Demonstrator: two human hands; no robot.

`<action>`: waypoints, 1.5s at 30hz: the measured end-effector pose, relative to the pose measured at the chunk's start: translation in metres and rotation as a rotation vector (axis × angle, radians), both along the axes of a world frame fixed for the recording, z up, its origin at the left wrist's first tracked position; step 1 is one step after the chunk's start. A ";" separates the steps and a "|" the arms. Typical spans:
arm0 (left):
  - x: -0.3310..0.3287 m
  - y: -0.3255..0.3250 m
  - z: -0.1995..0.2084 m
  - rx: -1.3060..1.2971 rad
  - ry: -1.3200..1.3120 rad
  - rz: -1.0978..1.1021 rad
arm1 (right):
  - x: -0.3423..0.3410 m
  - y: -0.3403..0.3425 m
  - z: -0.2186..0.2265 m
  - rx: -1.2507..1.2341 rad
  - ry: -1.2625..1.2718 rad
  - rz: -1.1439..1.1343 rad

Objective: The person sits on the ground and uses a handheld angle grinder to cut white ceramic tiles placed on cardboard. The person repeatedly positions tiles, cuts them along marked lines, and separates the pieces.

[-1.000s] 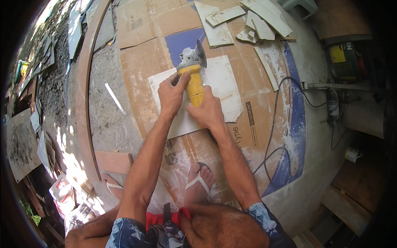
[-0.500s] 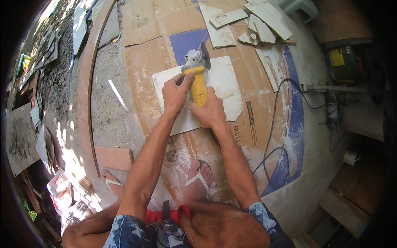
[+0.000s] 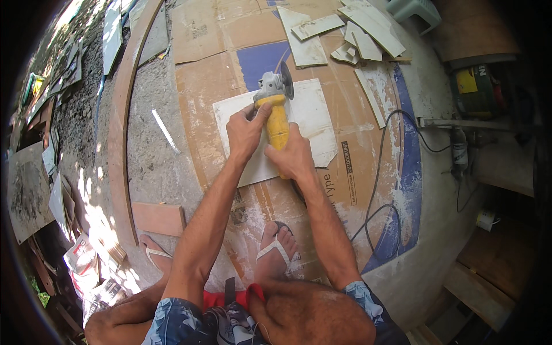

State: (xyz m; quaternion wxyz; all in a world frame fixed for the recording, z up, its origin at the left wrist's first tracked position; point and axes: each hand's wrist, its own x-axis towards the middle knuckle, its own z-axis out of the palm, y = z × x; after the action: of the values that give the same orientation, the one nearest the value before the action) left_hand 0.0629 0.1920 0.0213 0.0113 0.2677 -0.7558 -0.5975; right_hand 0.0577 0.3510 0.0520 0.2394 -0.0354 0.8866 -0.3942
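Both my hands hold a yellow angle grinder (image 3: 278, 123) with a grey metal head and a dark thin disc (image 3: 287, 80) on its right side. My left hand (image 3: 245, 131) is closed round the front of the body, just behind the head, with the thumb on top. My right hand (image 3: 293, 152) wraps the rear of the body, thumb along its upper side. Beneath the grinder lies a pale tile (image 3: 316, 123) with a clipped lower right corner. The disc is above the tile's far part; whether it touches cannot be made out.
Flattened cardboard (image 3: 201, 98) covers the ground under the tile. Broken tile pieces (image 3: 368, 37) lie at the far right. A black cord (image 3: 375, 190) loops on the right. A long wooden board (image 3: 119, 126) runs along the left, with a short reddish plank (image 3: 158, 219) near my sandalled foot (image 3: 275, 247).
Almost nothing differs. The grinder and both hands keep their place over the tile, and the whole view has shifted very slightly.
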 end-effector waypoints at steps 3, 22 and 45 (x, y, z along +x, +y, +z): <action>0.000 0.001 0.003 -0.019 -0.010 -0.009 | 0.000 0.001 0.001 -0.004 -0.005 0.000; 0.012 0.005 0.003 0.011 -0.014 -0.031 | 0.013 0.008 0.004 -0.010 -0.025 -0.010; 0.026 0.014 0.003 0.000 -0.022 -0.036 | 0.027 0.019 0.002 -0.006 -0.024 0.001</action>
State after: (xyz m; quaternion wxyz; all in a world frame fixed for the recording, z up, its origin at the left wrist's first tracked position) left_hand 0.0892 0.2062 0.0246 -0.0078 0.2607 -0.7606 -0.5946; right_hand 0.0843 0.3705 0.0545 0.2501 -0.0317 0.8825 -0.3971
